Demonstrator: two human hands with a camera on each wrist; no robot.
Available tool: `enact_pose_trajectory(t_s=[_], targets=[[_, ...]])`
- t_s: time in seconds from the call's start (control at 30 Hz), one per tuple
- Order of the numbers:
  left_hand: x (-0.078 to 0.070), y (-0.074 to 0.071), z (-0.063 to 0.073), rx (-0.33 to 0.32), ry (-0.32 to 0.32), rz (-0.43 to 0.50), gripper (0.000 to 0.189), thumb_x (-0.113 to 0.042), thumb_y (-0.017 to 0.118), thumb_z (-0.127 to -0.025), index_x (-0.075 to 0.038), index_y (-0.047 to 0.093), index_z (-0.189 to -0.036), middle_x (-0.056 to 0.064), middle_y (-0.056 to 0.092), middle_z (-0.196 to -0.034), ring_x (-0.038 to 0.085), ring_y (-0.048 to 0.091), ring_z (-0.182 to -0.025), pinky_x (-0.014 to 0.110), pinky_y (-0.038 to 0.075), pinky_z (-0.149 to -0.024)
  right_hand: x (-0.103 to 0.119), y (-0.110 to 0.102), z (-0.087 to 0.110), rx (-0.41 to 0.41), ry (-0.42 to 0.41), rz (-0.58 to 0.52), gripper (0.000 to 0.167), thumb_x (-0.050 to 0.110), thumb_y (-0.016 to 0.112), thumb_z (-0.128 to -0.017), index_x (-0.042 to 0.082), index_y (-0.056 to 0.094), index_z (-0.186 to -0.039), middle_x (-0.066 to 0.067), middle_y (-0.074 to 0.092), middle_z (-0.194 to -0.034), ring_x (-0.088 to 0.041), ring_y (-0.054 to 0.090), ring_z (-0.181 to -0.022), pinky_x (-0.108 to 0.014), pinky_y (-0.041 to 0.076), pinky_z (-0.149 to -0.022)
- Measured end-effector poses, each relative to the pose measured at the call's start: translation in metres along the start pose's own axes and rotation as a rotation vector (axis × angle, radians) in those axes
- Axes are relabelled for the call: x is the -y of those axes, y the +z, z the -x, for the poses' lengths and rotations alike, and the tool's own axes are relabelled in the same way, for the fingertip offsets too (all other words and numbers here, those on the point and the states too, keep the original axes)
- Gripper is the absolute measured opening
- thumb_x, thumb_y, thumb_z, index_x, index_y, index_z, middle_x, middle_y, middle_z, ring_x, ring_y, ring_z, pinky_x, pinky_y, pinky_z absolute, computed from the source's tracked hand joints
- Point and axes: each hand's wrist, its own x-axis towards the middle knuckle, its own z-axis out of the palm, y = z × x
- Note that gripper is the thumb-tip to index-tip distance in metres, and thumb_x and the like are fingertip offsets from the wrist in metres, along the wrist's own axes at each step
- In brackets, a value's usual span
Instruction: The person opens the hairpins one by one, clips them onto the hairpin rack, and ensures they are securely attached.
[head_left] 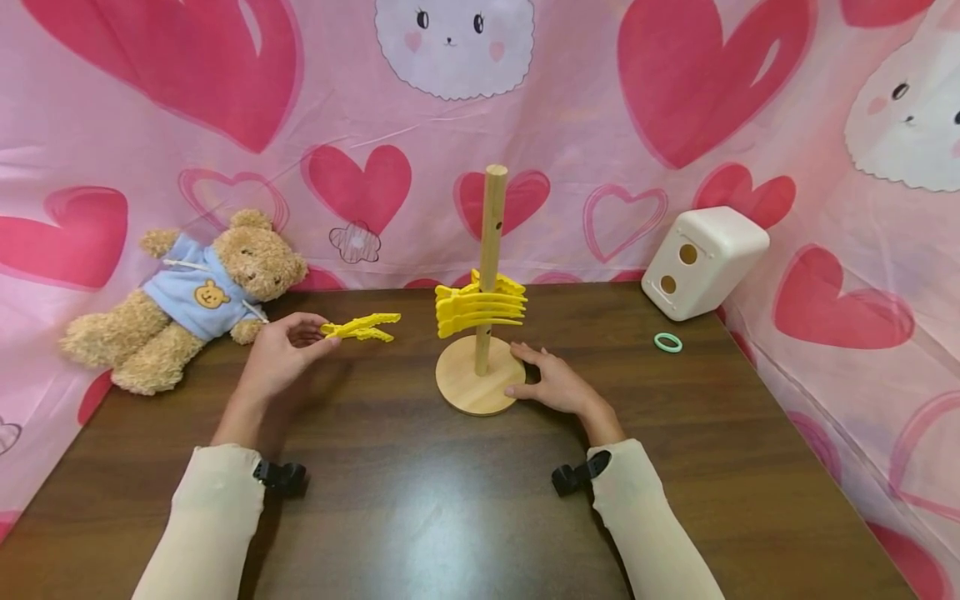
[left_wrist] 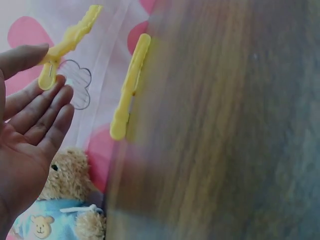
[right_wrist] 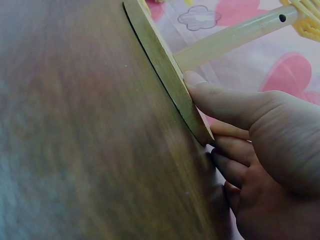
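Observation:
My left hand (head_left: 281, 354) pinches a yellow clip (left_wrist: 67, 45) with a small metal spring between thumb and forefinger; its other fingers are extended. A second yellow clip (left_wrist: 131, 87) lies on the table beyond it in the left wrist view. My right hand (head_left: 555, 379) holds the round base (head_left: 465, 387) of a wooden stand at its right edge, thumb near the front and fingers farther back. Several yellow clips (head_left: 480, 310) with curved prongs cluster around the upright pole (head_left: 492, 225). Small dark holes show in the pole.
A teddy bear (head_left: 206, 292) in a blue top leans at the back left of the brown table (head_left: 420, 500). At the back right stand a white box (head_left: 705, 258) with two round holes and a pale green ring (head_left: 667, 342). A pink heart-patterned cloth (head_left: 570, 108) hangs behind.

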Motion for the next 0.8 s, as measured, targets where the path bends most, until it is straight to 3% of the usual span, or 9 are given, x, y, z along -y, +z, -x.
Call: enact_pose_trajectory(t_s=[0.33, 0.53, 0.8], targets=[[-0.017, 0.007, -0.002, -0.008, 0.128, -0.006, 0.026, -0.008, 0.073, -0.093, 0.005, 0.062, -0.113, 0.019, 0.066, -0.097, 0.007, 0.057, -0.086, 0.016, 0.046, -0.076, -0.001, 0.000, -0.001, 0.002, 0.000, 0.007, 0.079, 0.029, 0.078, -0.091, 0.001, 0.040, -0.154, -0.015, 0.032, -0.161, -0.033, 0.018, -0.152, -0.054, 0.007, -0.121], [-0.039, 0.011, -0.006, -0.103, 0.199, -0.032, 0.022, -0.010, 0.071, -0.095, 0.005, 0.064, -0.110, 0.018, 0.065, -0.094, 0.013, 0.054, -0.086, 0.020, 0.043, -0.074, -0.002, 0.001, 0.000, 0.001, -0.002, 0.004, 0.079, 0.029, 0.078, -0.091, 0.000, 0.040, -0.153, -0.016, 0.033, -0.160, -0.033, 0.019, -0.152, -0.053, 0.007, -0.122], [-0.076, 0.012, -0.007, -0.198, 0.248, 0.032, 0.017, -0.005, 0.074, -0.092, 0.005, 0.067, -0.104, 0.015, 0.063, -0.087, 0.007, 0.052, -0.079, 0.016, 0.041, -0.069, -0.001, -0.001, 0.000, -0.002, -0.006, 0.005, 0.078, 0.028, 0.078, -0.091, 0.000, 0.040, -0.153, -0.018, 0.032, -0.160, -0.035, 0.019, -0.151, -0.054, 0.007, -0.121]])
